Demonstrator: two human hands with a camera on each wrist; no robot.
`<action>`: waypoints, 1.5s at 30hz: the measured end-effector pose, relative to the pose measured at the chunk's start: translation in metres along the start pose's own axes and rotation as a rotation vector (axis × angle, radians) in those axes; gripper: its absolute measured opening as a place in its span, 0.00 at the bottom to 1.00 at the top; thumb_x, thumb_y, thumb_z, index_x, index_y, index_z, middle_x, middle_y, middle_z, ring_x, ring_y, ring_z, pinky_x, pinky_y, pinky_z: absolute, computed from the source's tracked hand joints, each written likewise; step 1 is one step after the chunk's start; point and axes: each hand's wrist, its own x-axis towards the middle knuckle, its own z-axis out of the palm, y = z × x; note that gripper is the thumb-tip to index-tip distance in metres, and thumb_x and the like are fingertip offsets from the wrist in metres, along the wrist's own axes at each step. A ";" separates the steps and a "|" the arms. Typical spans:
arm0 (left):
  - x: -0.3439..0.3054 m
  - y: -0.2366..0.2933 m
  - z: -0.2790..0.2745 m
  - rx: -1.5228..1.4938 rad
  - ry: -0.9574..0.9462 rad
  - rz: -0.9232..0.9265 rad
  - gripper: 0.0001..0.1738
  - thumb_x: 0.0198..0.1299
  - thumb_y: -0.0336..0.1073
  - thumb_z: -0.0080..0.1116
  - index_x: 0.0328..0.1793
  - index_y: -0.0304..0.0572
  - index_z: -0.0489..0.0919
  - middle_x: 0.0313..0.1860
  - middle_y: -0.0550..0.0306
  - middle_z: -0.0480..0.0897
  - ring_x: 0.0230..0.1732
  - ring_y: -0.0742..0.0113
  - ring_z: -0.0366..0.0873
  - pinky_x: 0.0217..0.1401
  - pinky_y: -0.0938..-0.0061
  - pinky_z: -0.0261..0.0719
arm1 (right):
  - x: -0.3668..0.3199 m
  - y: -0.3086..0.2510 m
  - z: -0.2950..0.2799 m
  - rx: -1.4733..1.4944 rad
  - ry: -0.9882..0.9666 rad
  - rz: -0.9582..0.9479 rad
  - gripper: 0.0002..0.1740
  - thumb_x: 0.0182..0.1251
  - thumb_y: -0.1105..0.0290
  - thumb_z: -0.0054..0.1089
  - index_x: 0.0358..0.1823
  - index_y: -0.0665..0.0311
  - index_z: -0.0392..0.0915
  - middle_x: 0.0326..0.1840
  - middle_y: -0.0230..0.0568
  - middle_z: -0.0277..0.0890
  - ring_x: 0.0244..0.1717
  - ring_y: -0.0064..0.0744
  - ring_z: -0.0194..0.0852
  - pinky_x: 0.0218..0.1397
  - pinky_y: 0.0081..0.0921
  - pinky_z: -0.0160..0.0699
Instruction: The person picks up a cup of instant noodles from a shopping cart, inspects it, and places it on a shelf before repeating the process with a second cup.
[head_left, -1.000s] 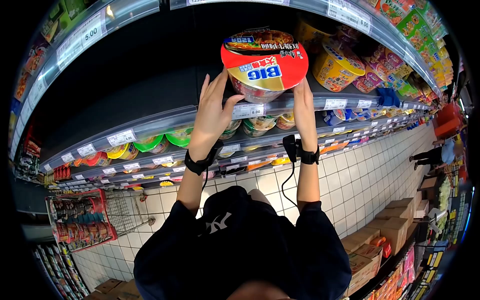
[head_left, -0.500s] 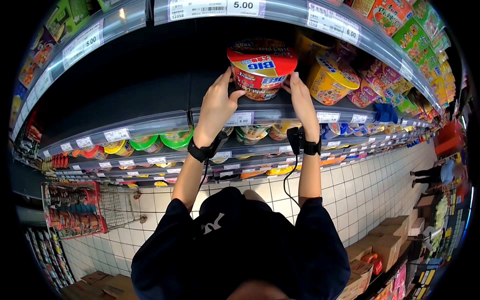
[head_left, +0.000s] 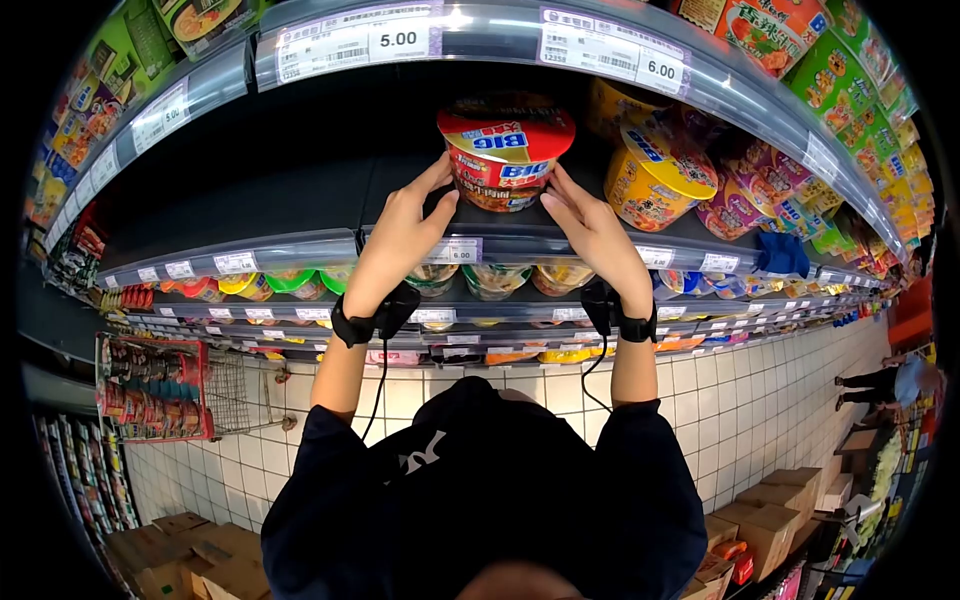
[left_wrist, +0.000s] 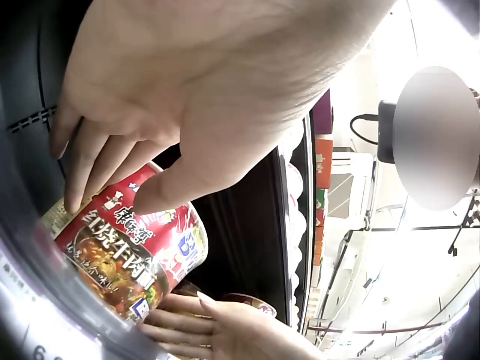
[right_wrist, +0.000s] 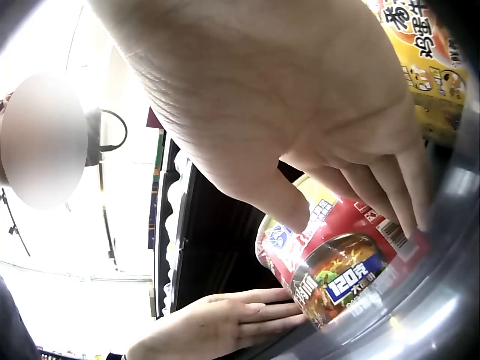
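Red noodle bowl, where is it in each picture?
Head: the red noodle bowl is at the upper middle.
Left wrist: the bowl is at the lower left.
Right wrist: the bowl is at the lower right.
All three show the left hand and right hand, either side of it.

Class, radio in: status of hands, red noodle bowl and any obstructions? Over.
Left hand and right hand flanking red noodle bowl. Bowl upright on shelf. Yellow bowl close on right, may crowd right hand.
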 end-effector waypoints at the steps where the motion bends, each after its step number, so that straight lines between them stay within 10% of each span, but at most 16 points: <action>1: 0.003 -0.001 -0.001 0.001 -0.029 0.010 0.29 0.65 0.30 0.52 0.72 0.31 0.62 0.64 0.36 0.74 0.67 0.51 0.71 0.68 0.67 0.67 | 0.004 0.004 -0.001 -0.034 -0.028 0.000 0.35 0.73 0.57 0.51 0.71 0.74 0.54 0.55 0.70 0.73 0.62 0.55 0.72 0.61 0.33 0.71; 8: 0.044 -0.008 -0.007 -0.112 -0.331 0.025 0.35 0.66 0.34 0.51 0.77 0.34 0.52 0.68 0.39 0.69 0.70 0.48 0.66 0.71 0.64 0.64 | 0.036 0.018 -0.021 -0.288 -0.168 -0.030 0.42 0.71 0.50 0.49 0.71 0.79 0.50 0.47 0.73 0.75 0.52 0.61 0.77 0.54 0.37 0.75; 9: 0.052 -0.002 -0.009 -0.117 -0.397 -0.040 0.37 0.67 0.34 0.51 0.77 0.30 0.49 0.72 0.37 0.63 0.71 0.50 0.64 0.73 0.66 0.62 | 0.041 0.008 -0.026 -0.347 -0.246 0.142 0.43 0.71 0.49 0.51 0.74 0.74 0.47 0.62 0.68 0.68 0.64 0.53 0.70 0.63 0.31 0.69; 15: 0.094 -0.002 -0.008 0.008 -0.562 -0.143 0.39 0.67 0.42 0.50 0.76 0.24 0.50 0.75 0.36 0.58 0.74 0.56 0.60 0.74 0.73 0.57 | 0.085 0.012 -0.034 -0.446 -0.344 0.239 0.46 0.66 0.45 0.52 0.69 0.79 0.53 0.62 0.69 0.68 0.63 0.54 0.70 0.65 0.32 0.67; 21: 0.123 -0.018 0.009 0.130 -0.508 -0.084 0.39 0.65 0.44 0.51 0.76 0.29 0.53 0.73 0.38 0.63 0.72 0.58 0.61 0.73 0.72 0.58 | 0.121 0.022 -0.019 -0.519 -0.233 0.153 0.39 0.61 0.47 0.59 0.68 0.65 0.65 0.67 0.60 0.66 0.66 0.49 0.67 0.69 0.28 0.62; 25: 0.139 -0.027 0.019 0.163 -0.504 -0.034 0.37 0.66 0.45 0.51 0.77 0.35 0.55 0.70 0.44 0.67 0.69 0.59 0.64 0.71 0.71 0.61 | 0.129 -0.001 -0.027 -0.597 -0.282 0.336 0.41 0.58 0.40 0.55 0.67 0.59 0.68 0.60 0.50 0.74 0.57 0.44 0.75 0.44 0.39 0.82; 30: 0.162 -0.047 0.027 0.103 -0.496 -0.090 0.37 0.67 0.49 0.51 0.77 0.43 0.56 0.70 0.50 0.68 0.68 0.62 0.66 0.66 0.67 0.66 | 0.140 0.005 -0.030 -0.555 -0.220 0.331 0.41 0.57 0.40 0.58 0.62 0.64 0.71 0.55 0.52 0.77 0.49 0.45 0.80 0.45 0.36 0.81; 45: 0.174 -0.052 0.031 0.039 -0.499 -0.030 0.36 0.65 0.50 0.53 0.77 0.50 0.58 0.66 0.54 0.72 0.65 0.65 0.68 0.64 0.67 0.67 | 0.146 0.019 -0.030 -0.456 -0.101 0.262 0.51 0.51 0.47 0.64 0.74 0.58 0.51 0.66 0.52 0.68 0.60 0.44 0.73 0.43 0.40 0.82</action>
